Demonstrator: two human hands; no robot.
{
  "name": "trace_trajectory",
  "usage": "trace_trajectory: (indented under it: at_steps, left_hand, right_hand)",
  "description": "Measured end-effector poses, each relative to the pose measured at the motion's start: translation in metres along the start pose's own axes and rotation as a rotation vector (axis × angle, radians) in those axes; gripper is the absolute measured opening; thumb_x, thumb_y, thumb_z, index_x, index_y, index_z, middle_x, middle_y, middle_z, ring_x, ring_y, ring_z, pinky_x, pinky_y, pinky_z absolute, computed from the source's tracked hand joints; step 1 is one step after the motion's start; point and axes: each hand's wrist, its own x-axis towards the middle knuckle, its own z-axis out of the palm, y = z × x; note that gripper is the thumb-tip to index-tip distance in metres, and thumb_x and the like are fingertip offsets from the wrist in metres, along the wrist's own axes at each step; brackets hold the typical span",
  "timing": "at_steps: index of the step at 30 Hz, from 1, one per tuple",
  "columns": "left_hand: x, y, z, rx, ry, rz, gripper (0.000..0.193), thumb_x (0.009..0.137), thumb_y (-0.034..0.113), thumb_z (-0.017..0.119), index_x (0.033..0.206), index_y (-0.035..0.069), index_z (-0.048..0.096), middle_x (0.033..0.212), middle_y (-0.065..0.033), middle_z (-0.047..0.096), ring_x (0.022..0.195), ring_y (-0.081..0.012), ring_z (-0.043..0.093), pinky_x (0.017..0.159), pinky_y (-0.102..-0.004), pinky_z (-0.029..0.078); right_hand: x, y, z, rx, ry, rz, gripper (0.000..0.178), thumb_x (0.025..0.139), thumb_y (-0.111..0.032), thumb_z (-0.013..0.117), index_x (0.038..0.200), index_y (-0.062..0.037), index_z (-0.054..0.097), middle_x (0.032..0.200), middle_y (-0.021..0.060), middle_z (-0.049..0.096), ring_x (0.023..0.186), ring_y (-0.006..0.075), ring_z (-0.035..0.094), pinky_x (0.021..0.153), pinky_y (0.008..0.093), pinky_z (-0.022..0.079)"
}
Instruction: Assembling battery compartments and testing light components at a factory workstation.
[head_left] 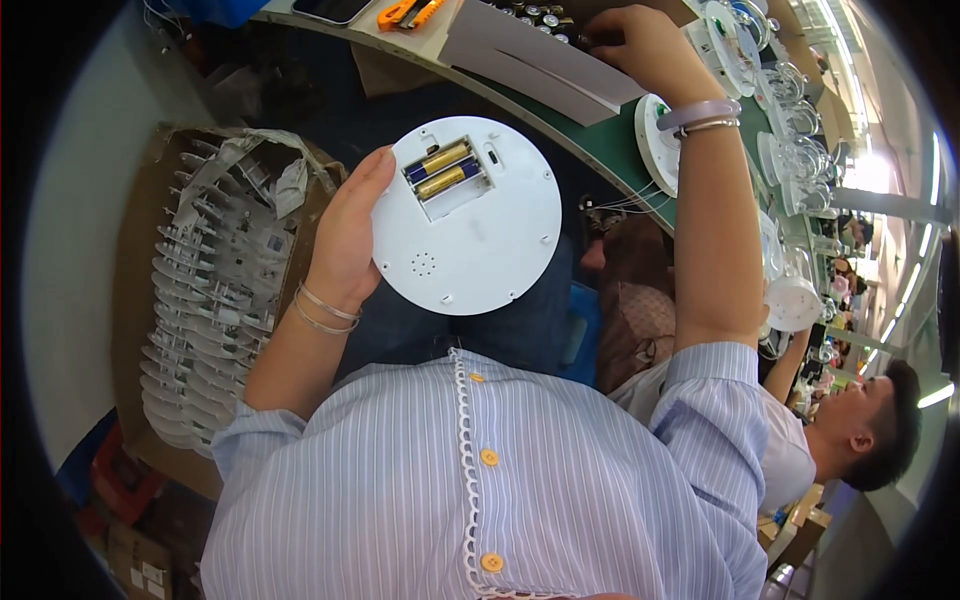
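While the left hand (pixel 345 235) grips the white round disc (pixel 467 214) by its rim, fingers wrapped narrow — back face up so the open battery bay (pixel 447 172) with two cells shows — the right hand (pixel 640 45) reaches to the tray of batteries (pixel 535 15) on the green bench (pixel 610 150); fingertips curled, grasp unclear.
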Motion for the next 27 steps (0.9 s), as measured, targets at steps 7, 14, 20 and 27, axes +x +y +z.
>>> trace_trajectory:
  at_steps: [7,14,20,27]
  left_hand:
    - [-0.005,0.002,0.001,0.031,0.016,0.048,0.030,0.087,0.021,0.039,0.107,-0.001,0.045,0.097,-0.0088,0.055,0.088,-0.0134,0.055,0.075,-0.0232,0.044]
    - [-0.003,-0.007,0.013,0.125,0.084,0.149,0.030,0.087,0.022,0.040,0.108,0.000,0.044,0.097,-0.0076,0.054,0.087,-0.0107,0.054,0.074,-0.0217,0.043]
    - [-0.009,-0.016,0.017,0.263,0.104,0.188,0.031,0.088,0.024,0.039,0.109,0.001,0.044,0.096,-0.0072,0.054,0.084,-0.0087,0.053,0.074,-0.0206,0.043]
    - [-0.009,-0.001,0.009,-0.007,0.000,-0.031,0.032,0.086,0.020,0.044,0.109,-0.002,0.043,0.098,-0.0085,0.054,0.088,-0.0120,0.054,0.076,-0.0238,0.044]
  right_hand:
    - [-0.044,-0.021,0.026,0.242,0.363,-0.199,0.017,0.072,-0.006,0.057,0.089,-0.0022,0.056,0.073,0.0053,0.051,0.065,0.0146,0.047,0.062,0.0262,0.040]
    - [-0.096,-0.082,0.072,0.472,0.245,-0.116,0.018,0.063,-0.006,0.066,0.078,-0.0048,0.056,0.070,0.0061,0.053,0.063,0.0187,0.051,0.054,0.0264,0.042]
    - [-0.101,-0.101,0.087,0.397,0.242,-0.177,0.026,0.063,-0.005,0.063,0.088,-0.0067,0.057,0.077,0.0084,0.051,0.071,0.0244,0.050,0.063,0.0316,0.042]
    - [-0.112,-0.089,0.081,0.292,0.385,-0.006,0.050,0.063,-0.011,0.065,0.109,-0.0023,0.046,0.103,0.0152,0.045,0.094,0.0275,0.044,0.081,0.0336,0.036]
